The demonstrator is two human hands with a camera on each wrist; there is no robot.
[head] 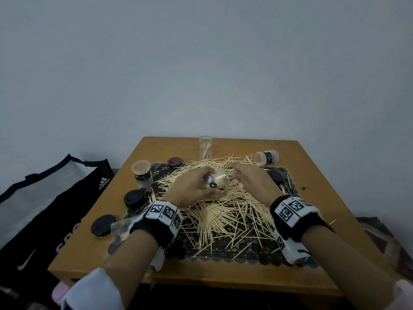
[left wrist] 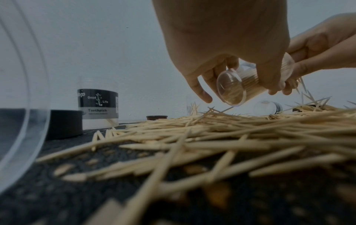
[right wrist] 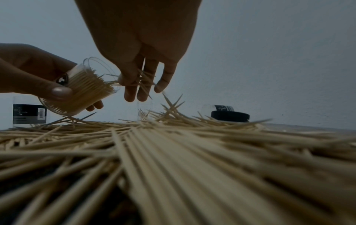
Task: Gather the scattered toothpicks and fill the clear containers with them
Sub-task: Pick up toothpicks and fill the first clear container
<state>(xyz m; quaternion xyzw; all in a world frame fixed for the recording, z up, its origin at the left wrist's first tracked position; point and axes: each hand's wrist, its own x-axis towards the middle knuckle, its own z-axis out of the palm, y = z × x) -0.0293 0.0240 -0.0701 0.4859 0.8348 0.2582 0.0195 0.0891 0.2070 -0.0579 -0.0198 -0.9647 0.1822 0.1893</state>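
Hundreds of pale wooden toothpicks [head: 225, 211] blanket the black lace mat [head: 243, 253].
Left hand [head: 192, 186] grips a tilted clear plastic container [left wrist: 250, 85], mouth toward three o'clock, so the right hand [head: 250, 180], pinching toothpicks, can feed it.

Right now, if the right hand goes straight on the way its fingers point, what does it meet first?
Probably the toothpick pile just below the fingertips of the right hand, which already holds a few toothpicks; the depth is unclear.

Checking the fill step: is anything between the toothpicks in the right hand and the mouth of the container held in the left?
Nothing visible. The right hand holds its toothpicks just beside the open mouth of the tilted container, gripped by the left hand.
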